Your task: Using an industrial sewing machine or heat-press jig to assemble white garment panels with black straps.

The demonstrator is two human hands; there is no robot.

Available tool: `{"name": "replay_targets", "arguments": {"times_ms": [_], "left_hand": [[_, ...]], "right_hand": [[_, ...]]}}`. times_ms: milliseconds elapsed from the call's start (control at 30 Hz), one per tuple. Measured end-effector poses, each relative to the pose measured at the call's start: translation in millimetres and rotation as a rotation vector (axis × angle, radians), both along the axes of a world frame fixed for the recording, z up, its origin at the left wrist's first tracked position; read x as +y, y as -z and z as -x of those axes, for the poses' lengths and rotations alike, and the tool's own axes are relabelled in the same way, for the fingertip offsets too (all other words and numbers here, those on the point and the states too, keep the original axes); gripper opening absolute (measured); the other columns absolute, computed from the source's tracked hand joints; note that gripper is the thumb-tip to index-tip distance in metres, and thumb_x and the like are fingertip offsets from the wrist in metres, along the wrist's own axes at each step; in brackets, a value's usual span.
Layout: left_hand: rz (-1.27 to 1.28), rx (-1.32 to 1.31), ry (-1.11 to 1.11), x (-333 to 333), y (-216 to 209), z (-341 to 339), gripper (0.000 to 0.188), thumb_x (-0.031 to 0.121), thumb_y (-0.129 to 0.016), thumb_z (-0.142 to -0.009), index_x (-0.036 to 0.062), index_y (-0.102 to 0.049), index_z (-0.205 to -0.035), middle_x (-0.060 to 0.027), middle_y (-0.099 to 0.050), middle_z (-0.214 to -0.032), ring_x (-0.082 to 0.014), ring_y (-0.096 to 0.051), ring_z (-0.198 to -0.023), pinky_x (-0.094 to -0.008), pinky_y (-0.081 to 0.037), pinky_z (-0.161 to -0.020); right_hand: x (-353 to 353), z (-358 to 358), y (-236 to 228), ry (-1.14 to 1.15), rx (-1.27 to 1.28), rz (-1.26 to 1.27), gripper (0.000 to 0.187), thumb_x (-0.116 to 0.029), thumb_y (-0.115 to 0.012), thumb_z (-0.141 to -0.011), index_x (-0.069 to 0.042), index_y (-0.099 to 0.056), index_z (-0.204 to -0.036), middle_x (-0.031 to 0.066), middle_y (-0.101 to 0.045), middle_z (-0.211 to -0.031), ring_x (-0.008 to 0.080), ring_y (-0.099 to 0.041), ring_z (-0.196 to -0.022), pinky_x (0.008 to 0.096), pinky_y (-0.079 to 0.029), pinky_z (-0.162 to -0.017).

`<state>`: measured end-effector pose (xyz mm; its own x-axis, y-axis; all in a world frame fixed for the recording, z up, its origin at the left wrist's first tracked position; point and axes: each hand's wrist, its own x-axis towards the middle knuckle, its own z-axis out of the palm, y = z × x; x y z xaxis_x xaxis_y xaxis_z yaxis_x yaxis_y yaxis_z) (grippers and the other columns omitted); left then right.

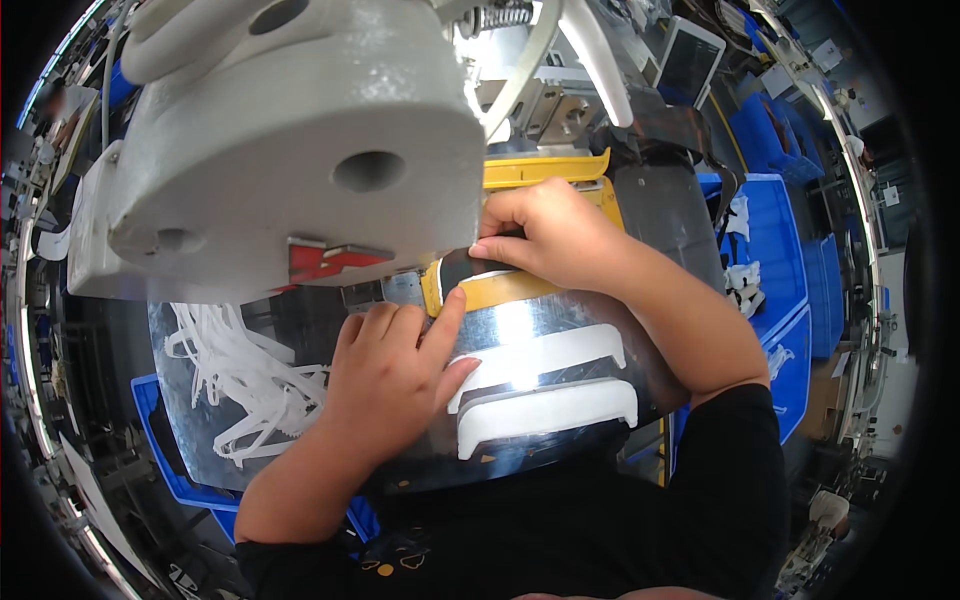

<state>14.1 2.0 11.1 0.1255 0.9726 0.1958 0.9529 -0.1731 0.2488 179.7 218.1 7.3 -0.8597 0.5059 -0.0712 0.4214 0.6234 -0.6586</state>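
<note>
Two white curved strips (548, 415) lie nearest, right of my left hand (392, 375); beyond them sits the yellow template (510, 290), dark piece (460, 267) along its far side; I'd steady the template with light forefinger pressure, keep the dark piece flat, fingers clear of the machine head (300, 170); left grip is spread, forefinger touching template's left end; right hand (555, 235), farther, thumb at the dark piece; can't tell if it's pinching.
</note>
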Motion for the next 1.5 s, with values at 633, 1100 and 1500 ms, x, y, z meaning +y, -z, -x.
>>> {"name": "replay_targets", "arguments": {"times_ms": [633, 1100, 1500], "left_hand": [[0.053, 0.066, 0.006, 7.8, 1.3, 2.8, 0.068, 0.045, -0.080, -0.088, 0.0000, -0.069, -0.138, -0.0121, -0.066, -0.133, -0.0309, -0.059, -0.117, -0.0462, -0.046, -0.102], [0.041, 0.079, 0.102, 9.3, 0.2, 11.9, 0.050, 0.034, -0.075, -0.092, 0.0007, -0.071, -0.129, -0.0106, -0.065, -0.148, -0.0287, -0.058, -0.127, -0.0474, -0.044, -0.113], [0.068, 0.055, 0.089, 9.0, 2.9, 9.7, 0.050, 0.037, -0.075, -0.093, 0.0008, -0.071, -0.128, -0.0119, -0.062, -0.153, -0.0288, -0.057, -0.132, -0.0485, -0.041, -0.114]], "right_hand": [[-9.2, 11.3, -16.6, 0.010, -0.212, -0.163, 0.034, -0.041, -0.087, -0.087, -0.008, -0.080, -0.092, 0.0177, -0.072, -0.076, 0.0397, -0.072, -0.077, 0.0461, -0.057, -0.071], [-4.2, -5.7, -8.2, -0.154, 0.029, -0.122, 0.029, -0.033, -0.089, -0.086, -0.007, -0.079, -0.093, 0.0174, -0.073, -0.080, 0.0397, -0.072, -0.077, 0.0461, -0.054, -0.066], [-12.2, 5.9, -5.4, 0.021, -0.175, -0.213, 0.038, -0.045, -0.079, -0.094, -0.008, -0.079, -0.084, 0.0179, -0.073, -0.077, 0.0405, -0.074, -0.079, 0.0497, -0.059, -0.073]]}}
